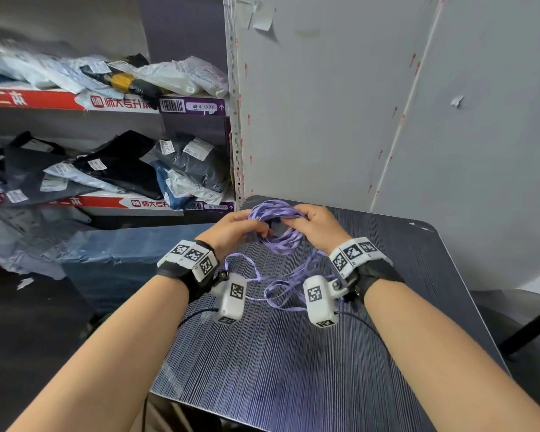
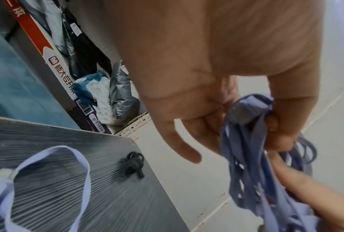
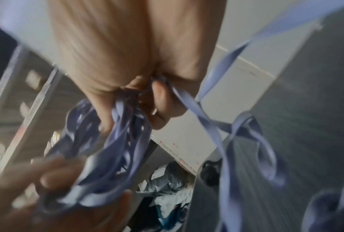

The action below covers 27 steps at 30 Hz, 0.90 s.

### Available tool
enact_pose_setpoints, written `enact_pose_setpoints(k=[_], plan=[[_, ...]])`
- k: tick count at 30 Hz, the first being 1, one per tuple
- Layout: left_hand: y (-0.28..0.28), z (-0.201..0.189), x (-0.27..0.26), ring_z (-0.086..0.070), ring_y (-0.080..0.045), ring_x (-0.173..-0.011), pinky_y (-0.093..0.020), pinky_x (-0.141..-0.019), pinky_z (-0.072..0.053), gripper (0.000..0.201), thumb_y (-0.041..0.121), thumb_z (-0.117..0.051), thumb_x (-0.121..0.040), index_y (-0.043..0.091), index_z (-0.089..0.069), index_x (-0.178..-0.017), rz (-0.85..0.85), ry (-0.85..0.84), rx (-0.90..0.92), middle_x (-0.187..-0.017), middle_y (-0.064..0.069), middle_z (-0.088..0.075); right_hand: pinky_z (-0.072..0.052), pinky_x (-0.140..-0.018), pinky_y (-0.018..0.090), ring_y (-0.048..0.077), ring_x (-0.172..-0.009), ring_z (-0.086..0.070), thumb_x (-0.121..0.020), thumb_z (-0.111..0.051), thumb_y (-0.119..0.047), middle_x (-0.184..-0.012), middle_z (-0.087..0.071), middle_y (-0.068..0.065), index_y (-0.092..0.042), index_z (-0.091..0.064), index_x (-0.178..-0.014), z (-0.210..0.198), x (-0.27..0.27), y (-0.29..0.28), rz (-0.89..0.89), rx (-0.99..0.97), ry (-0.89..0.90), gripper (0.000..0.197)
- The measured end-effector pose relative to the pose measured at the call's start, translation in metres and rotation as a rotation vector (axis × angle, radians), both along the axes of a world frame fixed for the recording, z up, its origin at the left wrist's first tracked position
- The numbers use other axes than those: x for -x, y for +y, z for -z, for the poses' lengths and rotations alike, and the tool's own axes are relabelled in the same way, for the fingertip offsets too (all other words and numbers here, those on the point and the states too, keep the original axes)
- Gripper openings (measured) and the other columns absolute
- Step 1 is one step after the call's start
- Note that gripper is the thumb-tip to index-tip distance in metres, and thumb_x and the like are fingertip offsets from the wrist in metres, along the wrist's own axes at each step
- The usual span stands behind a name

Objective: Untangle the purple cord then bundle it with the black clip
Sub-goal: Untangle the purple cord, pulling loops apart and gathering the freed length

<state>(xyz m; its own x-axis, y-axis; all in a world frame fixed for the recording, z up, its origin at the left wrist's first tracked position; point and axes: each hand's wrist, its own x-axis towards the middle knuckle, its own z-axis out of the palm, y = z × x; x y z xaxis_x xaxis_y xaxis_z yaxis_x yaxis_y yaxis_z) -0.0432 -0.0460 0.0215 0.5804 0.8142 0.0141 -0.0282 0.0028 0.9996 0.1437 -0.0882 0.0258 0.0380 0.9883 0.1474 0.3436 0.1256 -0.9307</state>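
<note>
Up at the far end of the dark striped table [image 1: 293, 353], both hands are raised just over the surface with a coil of flat purple cord [image 1: 273, 213] between them. From the head view the left hand [image 1: 234, 229] grasps the left side of the coil, its fingers curled into the loops. In the left wrist view the thumb and forefinger pinch several strands together where a small grey piece sits on the cord, while the other fingers hang loosely below. The right hand [image 1: 315, 227] grasps the right side of the same coil; the right wrist view, though blurred, shows its fingers [image 3: 163, 100] folded round a bunch of strands with one strand running off toward the table.

Not all of the cord is coiled. Loose loops trail from the hands toward the near side and lie tangled on the table between the two wrists, crossing one another beside the white wrist cameras [image 1: 231, 299].

Separately, the black clip [image 2: 134, 164] lies on the table close to its far left corner, untouched and apart from both hands; in the head view the hands and coil hide it.

Left of the table stand shelves [image 1: 106, 104] piled with bagged parcels [image 1: 175, 163], and grey wall panels [image 1: 325, 104] rise behind the far edge.
</note>
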Motion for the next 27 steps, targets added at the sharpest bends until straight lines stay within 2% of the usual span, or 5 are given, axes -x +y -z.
enact_pose_setpoints(k=[6,12,16,21,27], plan=[[-0.014,-0.014,-0.008,-0.055,-0.009,-0.064,-0.016,-0.061,-0.039,0.011,0.019,-0.066,-0.072,0.023,-0.069,-0.062,0.161,0.115,-0.14,-0.064,0.003,-0.066,-0.036,-0.043,0.007,-0.008,-0.046,-0.051,-0.091,-0.046,0.004,-0.069,-0.058,-0.009,-0.009,-0.065,-0.099,0.001,-0.005,0.003,0.08,-0.001,-0.178,0.025],[-0.017,-0.022,-0.016,-0.053,-0.017,-0.061,-0.016,-0.057,-0.042,0.022,0.017,-0.057,-0.073,0.015,-0.067,-0.053,0.213,0.093,-0.12,-0.059,-0.002,-0.065,-0.049,-0.084,0.037,0.028,-0.093,-0.062,-0.091,-0.045,-0.005,-0.105,-0.067,0.015,-0.005,-0.057,-0.113,-0.002,0.008,0.006,0.027,-0.047,-0.441,0.025],[-0.012,-0.025,-0.008,-0.059,-0.029,-0.085,-0.033,-0.086,-0.049,0.04,0.048,-0.056,-0.079,0.013,-0.069,-0.094,0.343,0.01,0.085,-0.092,-0.013,-0.065,-0.047,-0.078,0.038,0.027,-0.083,-0.059,-0.091,-0.041,0.0,-0.097,-0.066,0.018,-0.006,-0.055,-0.107,-0.004,0.004,0.002,0.022,-0.12,-0.496,0.022],[-0.018,-0.032,-0.01,-0.065,-0.018,-0.066,-0.026,-0.058,-0.054,0.03,0.034,-0.049,-0.093,0.007,-0.062,-0.088,0.41,0.243,0.016,-0.067,-0.002,-0.069,-0.047,-0.072,0.038,0.03,-0.085,-0.061,-0.089,-0.044,-0.006,-0.097,-0.066,0.014,-0.009,-0.052,-0.109,-0.008,0.012,-0.002,-0.045,-0.17,-0.718,0.022],[-0.02,-0.026,-0.019,-0.05,-0.015,-0.044,-0.03,-0.056,-0.035,0.033,0.025,-0.053,-0.093,0.01,-0.055,-0.064,0.234,0.182,-0.082,-0.044,0.002,-0.045,-0.039,-0.061,0.01,0.01,-0.068,-0.052,-0.085,-0.047,0.007,-0.081,-0.06,-0.001,-0.009,-0.061,-0.101,-0.003,0.002,0.0,0.071,-0.208,-0.311,0.026]])
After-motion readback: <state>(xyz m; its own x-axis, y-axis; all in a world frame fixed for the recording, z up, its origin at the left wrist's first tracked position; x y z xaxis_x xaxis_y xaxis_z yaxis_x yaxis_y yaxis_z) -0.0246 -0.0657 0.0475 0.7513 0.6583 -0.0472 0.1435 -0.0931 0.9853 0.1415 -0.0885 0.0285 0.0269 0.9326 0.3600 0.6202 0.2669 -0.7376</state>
